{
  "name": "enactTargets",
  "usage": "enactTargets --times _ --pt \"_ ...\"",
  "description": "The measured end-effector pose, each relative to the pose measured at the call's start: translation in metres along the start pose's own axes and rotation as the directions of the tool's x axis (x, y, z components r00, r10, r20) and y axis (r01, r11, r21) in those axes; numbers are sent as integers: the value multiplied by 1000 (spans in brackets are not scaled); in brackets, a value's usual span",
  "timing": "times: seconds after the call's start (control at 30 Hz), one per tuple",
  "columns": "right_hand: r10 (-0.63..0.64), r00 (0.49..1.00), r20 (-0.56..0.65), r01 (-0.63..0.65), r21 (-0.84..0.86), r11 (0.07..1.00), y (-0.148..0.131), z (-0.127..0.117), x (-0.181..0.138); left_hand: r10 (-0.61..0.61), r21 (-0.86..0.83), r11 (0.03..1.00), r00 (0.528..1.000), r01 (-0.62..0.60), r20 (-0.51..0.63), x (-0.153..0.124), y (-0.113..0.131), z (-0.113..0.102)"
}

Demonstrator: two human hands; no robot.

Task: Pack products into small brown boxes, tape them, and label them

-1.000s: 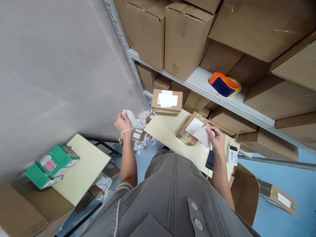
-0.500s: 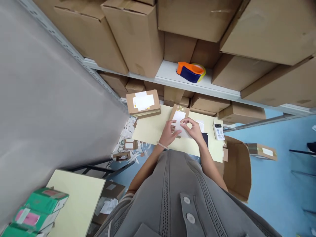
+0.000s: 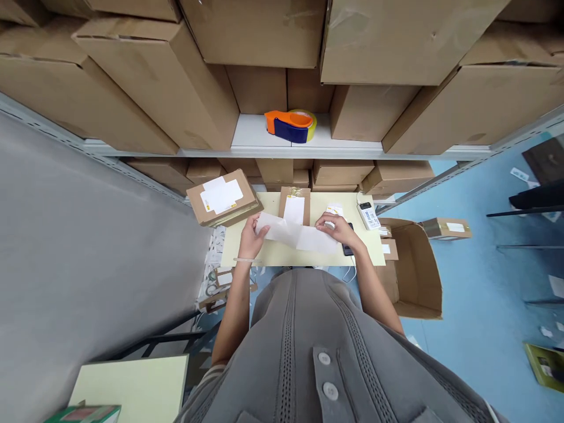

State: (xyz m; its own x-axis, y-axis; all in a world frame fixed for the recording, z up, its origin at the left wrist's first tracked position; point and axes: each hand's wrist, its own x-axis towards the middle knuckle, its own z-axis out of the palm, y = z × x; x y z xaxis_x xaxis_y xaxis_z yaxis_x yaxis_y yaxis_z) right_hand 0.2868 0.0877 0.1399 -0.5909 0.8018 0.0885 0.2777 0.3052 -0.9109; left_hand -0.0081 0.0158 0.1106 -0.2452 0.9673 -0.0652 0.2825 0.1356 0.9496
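Note:
A long white strip of paper with a crease near its middle stretches between my two hands above the table. My left hand pinches its left end. Toward the right end, my right hand grips the strip's upper edge between thumb and fingers. Just behind the paper lies a small cardboard box with a white label on top and clear tape at its far end. The strip hides the near part of this box. Partly under my right wrist is a dark phone with a white cable.
Labelled cardboard boxes are stacked at the pale table's left. A white device lies at its right. An orange and blue tape dispenser rests on the shelf among large cartons. A big open carton stands on the right.
My hands have moved apart, and the folded white paper is now spread into a long strip. The small box behind is more exposed. The camera view has turned and shifted.

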Motion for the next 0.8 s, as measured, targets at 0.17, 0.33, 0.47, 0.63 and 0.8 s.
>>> enactTargets --times 0.17,0.33,0.47,0.63,0.8 --pt "-9 1000 29 11 -50 999 -3 6 6 112 463 884 991 -69 -67 -11 27 16" --pt "-55 993 101 67 -115 991 -9 10 12 240 394 829 889 -397 391 -17 58 34" --pt "-82 992 94 93 -122 988 -15 11 14 203 276 886 846 -373 492 -15 56 44" --pt "-79 994 69 90 -164 982 -20 16 14 206 271 908 904 -319 376 -11 43 45" --pt "-147 981 128 165 -144 976 -27 31 21 284 210 913 914 -350 289 -10 41 49"
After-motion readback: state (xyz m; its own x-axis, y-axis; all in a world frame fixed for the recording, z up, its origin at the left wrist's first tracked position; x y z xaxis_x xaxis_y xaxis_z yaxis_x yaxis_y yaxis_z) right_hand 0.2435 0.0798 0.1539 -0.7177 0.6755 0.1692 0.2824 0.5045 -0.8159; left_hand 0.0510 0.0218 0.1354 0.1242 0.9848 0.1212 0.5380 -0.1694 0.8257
